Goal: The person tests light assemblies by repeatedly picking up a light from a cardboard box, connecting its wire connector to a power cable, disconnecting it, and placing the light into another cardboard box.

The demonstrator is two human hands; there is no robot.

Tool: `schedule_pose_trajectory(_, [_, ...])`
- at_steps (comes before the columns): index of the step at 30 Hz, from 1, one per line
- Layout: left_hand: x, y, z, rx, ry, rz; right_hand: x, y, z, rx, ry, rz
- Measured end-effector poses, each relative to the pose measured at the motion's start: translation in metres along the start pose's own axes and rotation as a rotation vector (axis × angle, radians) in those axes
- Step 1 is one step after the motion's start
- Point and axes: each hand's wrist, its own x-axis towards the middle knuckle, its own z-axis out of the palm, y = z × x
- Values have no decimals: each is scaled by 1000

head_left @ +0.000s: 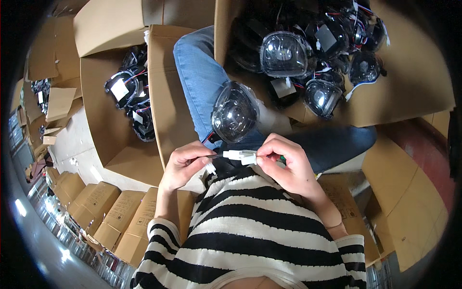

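Note:
A lamp with a clear rounded lens rests between my legs, just beyond my hands. White plug connectors sit between my fingertips, joined or touching end to end; the exact fit is too small to tell. My left hand pinches dark wires at the connectors' left end. Below those fingers hangs another small white plug. At the right end, the thumb and finger of my right hand close on a white connector, and something green shows by its fingers.
A large cardboard box at the upper right holds several clear-lensed lamps with wires. Another open box on the left contains more lamps. Closed cartons line the lower left. My jeans-clad leg lies between the boxes.

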Motion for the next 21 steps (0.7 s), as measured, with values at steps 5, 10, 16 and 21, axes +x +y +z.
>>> schedule_pose_trajectory(5, [1,0,4,42,2,17,-3,0,-4,-38,-13,42])
schedule_pose_trajectory(10, [5,4,3,13,-42,-18,-1,-1,-7,-70,3,6])
schedule_pose_trajectory(16, [10,8,3,-31,-54,-27,2,-2,-10,-261,25,-68])
schedule_pose_trajectory(21, [14,12,5,37,-75,6,4,5,-8,-379,75,-189])
